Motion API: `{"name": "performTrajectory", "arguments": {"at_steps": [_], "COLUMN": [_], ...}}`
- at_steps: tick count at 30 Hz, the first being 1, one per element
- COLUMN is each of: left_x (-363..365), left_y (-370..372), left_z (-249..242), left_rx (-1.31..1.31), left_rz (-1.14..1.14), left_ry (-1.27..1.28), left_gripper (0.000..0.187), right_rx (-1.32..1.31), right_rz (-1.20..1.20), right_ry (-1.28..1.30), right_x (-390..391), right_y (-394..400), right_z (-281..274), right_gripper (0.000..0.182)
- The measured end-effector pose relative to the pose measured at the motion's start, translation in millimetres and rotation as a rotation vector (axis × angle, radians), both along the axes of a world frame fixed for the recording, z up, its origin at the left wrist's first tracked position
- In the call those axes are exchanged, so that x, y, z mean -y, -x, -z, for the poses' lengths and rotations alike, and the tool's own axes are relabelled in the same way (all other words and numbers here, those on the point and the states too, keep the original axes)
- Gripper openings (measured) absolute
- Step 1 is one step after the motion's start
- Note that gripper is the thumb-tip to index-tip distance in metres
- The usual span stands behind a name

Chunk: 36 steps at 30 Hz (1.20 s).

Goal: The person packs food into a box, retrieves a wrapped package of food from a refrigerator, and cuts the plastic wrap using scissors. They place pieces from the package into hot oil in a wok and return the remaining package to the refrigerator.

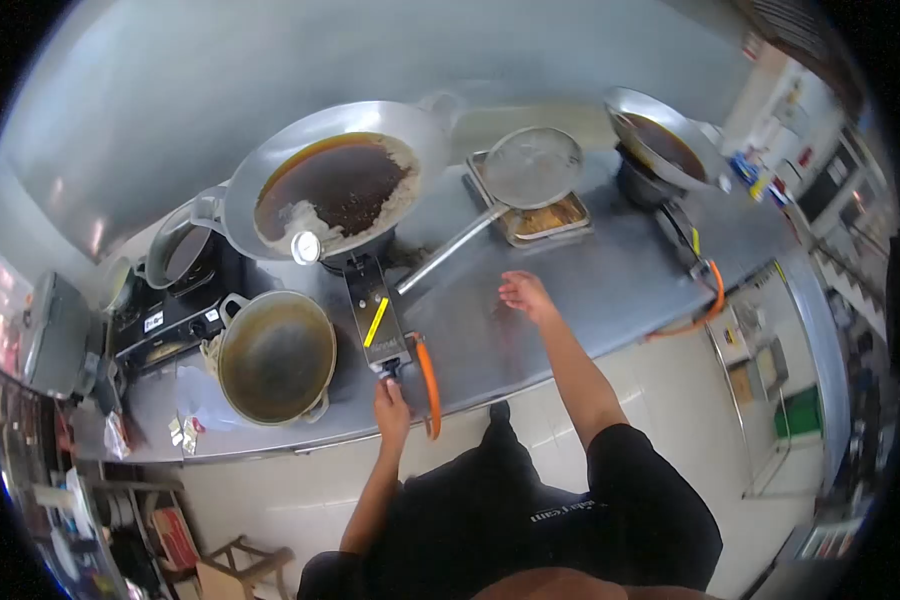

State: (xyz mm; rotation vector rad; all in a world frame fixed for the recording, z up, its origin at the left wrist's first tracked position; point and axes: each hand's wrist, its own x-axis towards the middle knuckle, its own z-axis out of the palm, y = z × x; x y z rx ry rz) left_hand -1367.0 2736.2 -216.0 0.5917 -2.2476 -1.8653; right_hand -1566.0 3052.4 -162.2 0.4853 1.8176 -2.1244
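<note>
My left hand (391, 402) is closed on the control knob (390, 371) at the front end of a gas burner (375, 315) with a yellow label. On that burner rests a large wok (425, 150) of dark oil (335, 190) with pale foam at its edges. A dial thermometer (306, 248) sits at the wok's near rim. My right hand (526, 295) hovers over the steel counter, fingers apart and slightly bent, holding nothing. Beyond it, a long-handled strainer (533, 168) lies across a metal tray (550, 222) with brownish contents.
A second wok of dark liquid (670, 145) stands on another burner at right. Left are a wide pan (277, 355), a black stove (170, 310) with a pot (182, 250), and a grey appliance (60, 335). Orange gas hoses (429, 385) hang over the counter's front edge.
</note>
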Motion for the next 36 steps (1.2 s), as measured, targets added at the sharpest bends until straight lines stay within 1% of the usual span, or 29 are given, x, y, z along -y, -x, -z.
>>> {"name": "performTrajectory", "arguments": {"at_steps": [1, 2, 3, 5, 6, 8, 9, 10, 13, 14, 17, 18, 19, 21, 22, 23, 24, 25, 26, 27, 28, 29, 30, 31, 32, 33, 34, 35, 36], "left_x": [-12, -29, -45, -53, -63, -62, -63, -58, -46, -41, -25, -29, -32, -36, -49, -69, -79, -109, -125, -127, -137, -148, -160, -161, -160, -159, -159, -158, -156], "left_y": [9, 16, 24, 37, 44, 55, 57, 57, 59, 58, 45, 47, 47, 48, 49, 62, 68, 94, 105, 122, 139, 162, 181, 198, 209, 217, 226, 232, 236], "left_z": [0, -13, -20, 13, -7, -2, -1, -8, -19, -34, -19, -21, -23, -27, -23, -37, -42, -86, -103, -84, -110, -119, -136, -127, -110, -99, -89, -83, -77], "left_rx": [0.016, 0.031, 0.048, -0.086, 0.048, 0.154, 0.191, 0.169, 0.204, 0.244, 0.264, 0.274, 0.303, 0.367, 0.333, 0.301, 0.249, 0.057, 0.039, -0.098, -0.094, -0.110, 0.008, 0.041, 0.119, 0.213, 0.294, 0.365, 0.429], "left_rz": [-0.108, -0.216, -0.320, -0.475, -0.526, -0.663, -0.737, -0.716, -0.816, -0.619, -0.533, -0.581, -0.589, -0.608, -0.807, -0.969, -1.004, -0.968, -0.696, -0.571, -0.282, -0.211, -0.119, -0.111, -0.073, -0.038, 0.009, 0.071, 0.130], "left_ry": [0.023, 0.048, 0.075, 0.545, 0.499, 0.127, -0.070, -0.468, -0.952, -1.042, -1.213, -1.086, -0.991, -0.722, -0.344, 0.042, 0.524, 0.637, 0.792, 0.616, 0.946, 1.023, 1.026, 1.152, 1.298, 1.251, 1.196, 1.134, 1.084], "left_gripper": [0.034, 0.034, 0.034, 0.034, 0.035, 0.036, 0.037, 0.039, 0.041, 0.044, 0.042, 0.049, 0.047, 0.037, 0.030, 0.024, 0.017, 0.022, 0.025, 0.028, 0.033, 0.043, 0.052, 0.055, 0.057, 0.054, 0.051, 0.048, 0.044], "right_rx": [0.032, 0.063, 0.035, 0.013, 0.025, 0.088, 0.112, 0.133, 0.269, 0.293, 0.375, 0.402, 0.428, 0.425, 0.443, 0.461, 0.452, 0.459, 0.464, 0.472, 0.473, 0.470, 0.393, 0.307, 0.218, 0.239, 0.271, 0.293, 0.272], "right_rz": [0.025, 0.048, -0.007, -0.124, -0.190, -0.250, -0.269, -0.288, -0.300, -0.289, -0.258, -0.247, -0.233, -0.258, -0.270, -0.268, -0.218, -0.211, -0.215, -0.248, -0.132, -0.030, 0.015, 0.057, -0.065, -0.056, 0.021, 0.065, 0.035], "right_ry": [-0.034, -0.066, -0.128, -0.238, -0.294, -0.251, -0.134, -0.019, 0.257, 0.318, 0.475, 0.520, 0.568, 0.610, 0.637, 0.660, 0.675, 0.741, 0.807, 0.873, 0.803, 0.730, 0.656, 0.587, 0.730, 0.747, 0.781, 0.714, 0.768], "right_x": [-10, -17, -23, -36, -42, -53, -59, -62, -60, -62, -68, -68, -65, -56, -57, -62, -60, -68, -74, -74, -71, -72, -77, -85, -102, -109, -115, -118, -132], "right_y": [31, 61, 81, 108, 117, 125, 126, 130, 145, 150, 161, 164, 169, 179, 184, 186, 187, 188, 189, 193, 198, 198, 199, 202, 217, 215, 218, 208, 210], "right_z": [5, 9, 11, 12, 10, 4, 5, 5, 3, 6, 16, 19, 24, 23, 24, 26, 15, 15, 15, 13, 4, -6, -18, -19, 11, -1, 0, -23, -10], "right_gripper": [0.025, 0.022, 0.024, 0.028, 0.031, 0.035, 0.037, 0.039, 0.043, 0.044, 0.045, 0.045, 0.045, 0.043, 0.044, 0.045, 0.044, 0.044, 0.043, 0.042, 0.041, 0.040, 0.037, 0.033, 0.027, 0.027, 0.030, 0.030, 0.030]}}
